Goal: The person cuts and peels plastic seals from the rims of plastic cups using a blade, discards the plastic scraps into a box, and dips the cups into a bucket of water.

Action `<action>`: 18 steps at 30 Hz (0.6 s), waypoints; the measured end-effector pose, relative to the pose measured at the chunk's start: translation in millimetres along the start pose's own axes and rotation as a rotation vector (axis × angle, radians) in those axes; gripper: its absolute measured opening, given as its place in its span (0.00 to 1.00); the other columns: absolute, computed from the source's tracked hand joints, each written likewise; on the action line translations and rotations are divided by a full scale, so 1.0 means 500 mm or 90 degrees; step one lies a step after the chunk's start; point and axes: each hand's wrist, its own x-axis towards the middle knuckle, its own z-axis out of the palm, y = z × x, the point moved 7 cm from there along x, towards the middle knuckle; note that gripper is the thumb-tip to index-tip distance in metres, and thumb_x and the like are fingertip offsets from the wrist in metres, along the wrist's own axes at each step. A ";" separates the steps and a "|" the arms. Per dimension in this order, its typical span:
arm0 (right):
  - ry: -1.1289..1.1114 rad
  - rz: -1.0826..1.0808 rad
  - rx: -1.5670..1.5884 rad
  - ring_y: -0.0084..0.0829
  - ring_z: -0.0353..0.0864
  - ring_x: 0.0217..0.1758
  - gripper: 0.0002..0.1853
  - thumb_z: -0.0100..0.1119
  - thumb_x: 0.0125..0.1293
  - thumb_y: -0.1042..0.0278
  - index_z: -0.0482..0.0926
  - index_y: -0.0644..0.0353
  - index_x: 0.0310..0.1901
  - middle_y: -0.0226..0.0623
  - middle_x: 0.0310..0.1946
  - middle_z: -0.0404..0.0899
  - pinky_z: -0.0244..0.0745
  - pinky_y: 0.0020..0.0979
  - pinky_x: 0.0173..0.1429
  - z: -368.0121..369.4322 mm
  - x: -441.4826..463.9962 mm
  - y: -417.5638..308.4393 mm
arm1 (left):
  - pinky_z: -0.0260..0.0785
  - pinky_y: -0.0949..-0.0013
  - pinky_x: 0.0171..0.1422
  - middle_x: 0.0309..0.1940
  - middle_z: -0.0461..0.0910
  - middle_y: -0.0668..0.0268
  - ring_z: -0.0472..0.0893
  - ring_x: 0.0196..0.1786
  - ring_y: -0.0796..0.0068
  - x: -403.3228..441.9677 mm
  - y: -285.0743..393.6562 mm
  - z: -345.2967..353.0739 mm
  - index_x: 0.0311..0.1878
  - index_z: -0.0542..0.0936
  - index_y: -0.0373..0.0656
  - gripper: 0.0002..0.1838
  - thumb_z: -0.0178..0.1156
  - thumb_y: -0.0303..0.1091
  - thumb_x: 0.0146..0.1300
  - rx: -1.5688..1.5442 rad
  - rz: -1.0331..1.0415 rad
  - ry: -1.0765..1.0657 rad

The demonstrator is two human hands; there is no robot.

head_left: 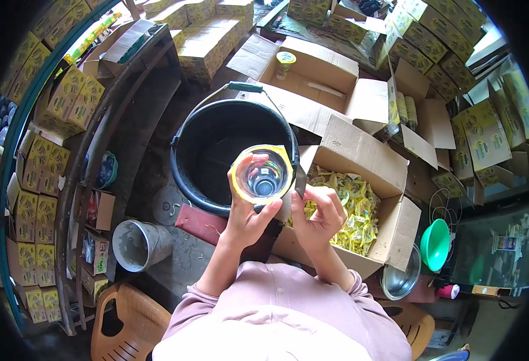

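My left hand (246, 219) is wrapped around a clear cup (264, 180) with a yellow film rim, its open mouth tilted up toward me. Through the clear wall, the fingers show behind it. Close to the cup's right edge, my right hand (317, 216) pinches a dark flat blade-like piece (300, 179); its exact kind is unclear. Beneath the cup stands a large black bucket (186, 174) with a wire handle and green grip. By my right hand, an open cardboard box (364, 144) holds a heap of yellow film scraps (355, 210).
Another open carton (361, 99) has one yellow-lidded cup (285, 60) inside. A grey bucket (141, 245) stands at left near a brown chair (126, 319). At right are a green bowl (435, 245) and a glass bowl (400, 280). Stacked yellow cartons (216, 42) line both sides.
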 end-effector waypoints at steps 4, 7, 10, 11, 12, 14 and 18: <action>0.014 -0.020 -0.026 0.27 0.77 0.24 0.10 0.65 0.45 0.82 0.78 0.62 0.32 0.36 0.23 0.76 0.72 0.24 0.28 0.004 0.006 -0.016 | 0.52 0.61 0.65 0.56 0.59 0.52 0.62 0.61 0.62 0.003 0.006 0.006 0.59 0.50 0.40 0.38 0.63 0.33 0.51 -0.034 0.006 0.014; 0.008 -0.064 -0.026 0.24 0.73 0.24 0.11 0.65 0.46 0.80 0.76 0.64 0.33 0.36 0.24 0.74 0.68 0.22 0.28 0.013 0.001 -0.019 | 0.54 0.61 0.64 0.55 0.59 0.51 0.62 0.60 0.62 0.002 0.012 0.010 0.56 0.49 0.40 0.36 0.63 0.29 0.51 -0.036 0.001 0.042; 0.009 -0.057 -0.026 0.25 0.74 0.24 0.11 0.65 0.46 0.80 0.76 0.64 0.33 0.36 0.24 0.74 0.68 0.23 0.28 0.015 -0.002 -0.022 | 0.56 0.63 0.63 0.55 0.58 0.53 0.63 0.59 0.64 -0.005 0.014 0.013 0.58 0.49 0.39 0.35 0.60 0.29 0.54 -0.009 0.014 0.074; 0.008 -0.065 -0.027 0.25 0.74 0.24 0.11 0.65 0.46 0.80 0.75 0.64 0.32 0.36 0.24 0.74 0.68 0.23 0.28 0.016 -0.002 -0.024 | 0.57 0.64 0.62 0.56 0.58 0.55 0.64 0.59 0.65 -0.008 0.015 0.013 0.60 0.49 0.38 0.34 0.58 0.30 0.56 0.002 0.024 0.083; 0.008 -0.075 -0.028 0.25 0.74 0.24 0.11 0.65 0.46 0.80 0.75 0.64 0.32 0.36 0.24 0.74 0.68 0.23 0.28 0.017 0.000 -0.027 | 0.56 0.62 0.63 0.56 0.57 0.53 0.63 0.59 0.64 -0.010 0.010 0.014 0.59 0.48 0.39 0.35 0.59 0.30 0.55 -0.002 -0.013 0.084; 0.007 -0.083 -0.032 0.26 0.74 0.24 0.11 0.65 0.46 0.80 0.75 0.63 0.32 0.36 0.24 0.74 0.68 0.23 0.28 0.018 0.000 -0.028 | 0.54 0.60 0.63 0.55 0.55 0.51 0.62 0.59 0.63 -0.015 0.000 0.016 0.56 0.47 0.40 0.36 0.62 0.28 0.53 -0.011 -0.088 0.083; 0.009 -0.083 -0.051 0.26 0.74 0.24 0.10 0.65 0.47 0.78 0.75 0.63 0.32 0.36 0.23 0.74 0.69 0.23 0.28 0.020 -0.002 -0.028 | 0.50 0.59 0.65 0.56 0.54 0.50 0.60 0.60 0.63 -0.039 -0.060 0.022 0.58 0.43 0.39 0.37 0.60 0.29 0.55 0.253 -0.106 -0.106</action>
